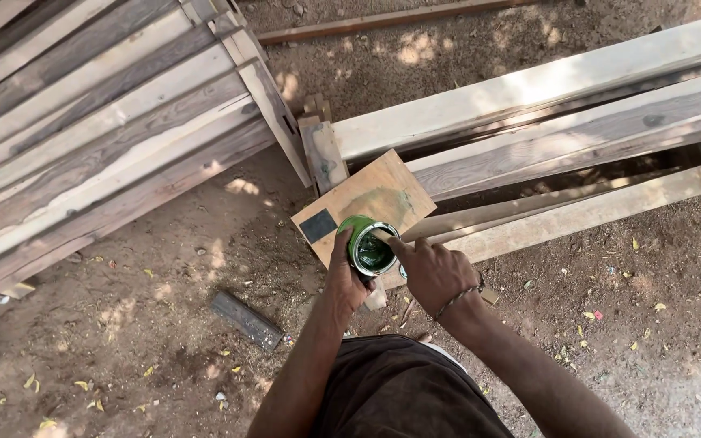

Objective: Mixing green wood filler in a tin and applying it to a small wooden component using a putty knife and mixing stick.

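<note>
1. Left hand (346, 276) grips an open green tin (369, 246), held over a small board (364, 203).
2. Right hand (434, 272) is closed on a stick (384, 238) dipped into the tin.
3. Board shows a faint green smear; the surrounding planks (578, 130) look bare, so most coating appears undone.

Glossy green tin (369, 246) (probably metal); rough, matt planks (99, 122); smooth plywood board (375, 195).
</note>
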